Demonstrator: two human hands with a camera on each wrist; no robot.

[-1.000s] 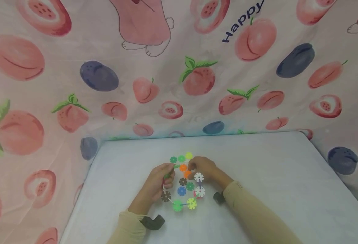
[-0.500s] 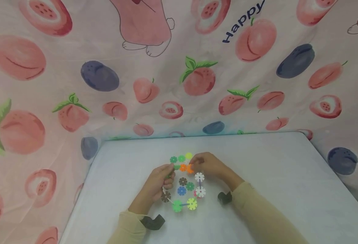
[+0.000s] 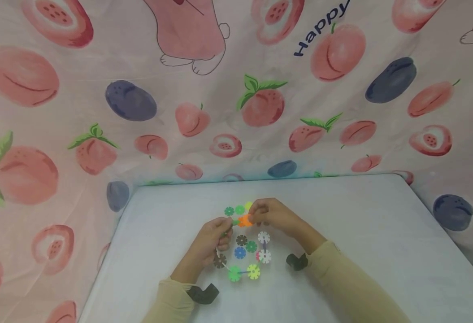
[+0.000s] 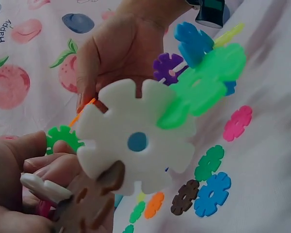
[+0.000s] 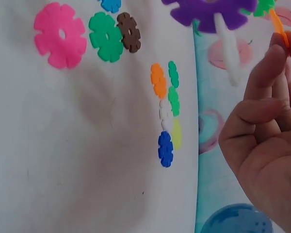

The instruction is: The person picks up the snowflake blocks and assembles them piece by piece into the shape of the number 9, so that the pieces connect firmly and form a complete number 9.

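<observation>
My left hand (image 3: 210,240) grips a linked chain of flower-shaped plastic discs. A green disc (image 4: 63,139) shows at its fingertips in the left wrist view. Close to that camera are a white disc (image 4: 106,126) and a brown disc (image 4: 85,208). In the head view the chain curves below through a green disc (image 3: 234,273) and a yellow disc (image 3: 253,272) to white discs (image 3: 264,256). My right hand (image 3: 274,220) pinches an orange disc (image 5: 279,29) edge-on against the green one; whether their slots are engaged I cannot tell.
Loose discs lie on the white table (image 3: 341,269): blue (image 3: 240,252), brown (image 3: 241,240) and green (image 3: 251,246) ones within the chain's curve, several more behind the hands. A pink disc (image 5: 60,35) lies nearby. A fruit-printed cloth (image 3: 228,112) rises behind the table.
My right hand has lifted the orange disc up and back and brought it to the green disc at my left fingertips. The left hand has barely moved; the chain shifts slightly.
</observation>
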